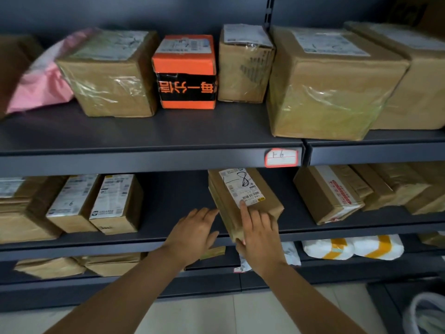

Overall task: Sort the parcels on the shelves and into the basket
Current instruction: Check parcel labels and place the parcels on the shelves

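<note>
On the middle shelf (173,201), the right grip (258,233) holds the brown parcel's (268,195) near end, and the left grip (192,231) is open, with straight fingers (209,213) touching the parcel's left side.

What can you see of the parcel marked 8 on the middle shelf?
Brown cardboard parcel, white shipping label on top with a barcode and handwritten 8. It lies skewed on the middle shelf, near end past the edge. The right hand holds that end, index finger on the label; the left hand touches its left side.
</note>
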